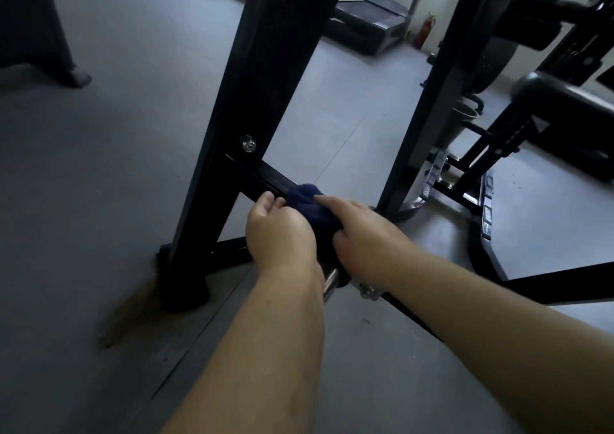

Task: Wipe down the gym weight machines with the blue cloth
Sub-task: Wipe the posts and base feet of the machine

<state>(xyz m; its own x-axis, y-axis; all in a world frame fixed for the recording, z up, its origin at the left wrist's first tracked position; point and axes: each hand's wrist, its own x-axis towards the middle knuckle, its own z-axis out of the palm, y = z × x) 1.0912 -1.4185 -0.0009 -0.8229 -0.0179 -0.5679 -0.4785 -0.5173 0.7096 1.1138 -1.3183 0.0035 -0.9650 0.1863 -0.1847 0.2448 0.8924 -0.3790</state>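
Low on a black weight machine's frame, a person is working the blue cloth along a slanted crossbar that is running from the big upright post down toward a chrome bar end. The cloth is sitting bunched on the crossbar at the centre of the view, between the two hands. The right hand, at 3 o'clock of the cloth, is lying over it with fingers curled round the wad, pinning it to the metal. The left hand, at 9 o'clock, is closing on the bar just beside the cloth, fingertips touching its edge; whether those fingers are also pinching fabric cannot be told.

Judging by its folds, the cloth is soft, light and limp, likely bunching and sliding easily on the painted steel, so a palm-over hold with the bulk gathered under the fingers looks soundest. The frame itself looks stiff, heavy and fixed.

Room for the stroke appears to be narrowing toward 11 o'clock, where the crossbar is meeting the post below a protruding bolt, a likely snag for knuckles and fabric. Open grey floor is lying toward 9 o'clock. A second upright is crowding in at 2 o'clock, with a padded bench beyond it. Far off at 1 o'clock, a treadmill and a red fire extinguisher are standing by the wall.
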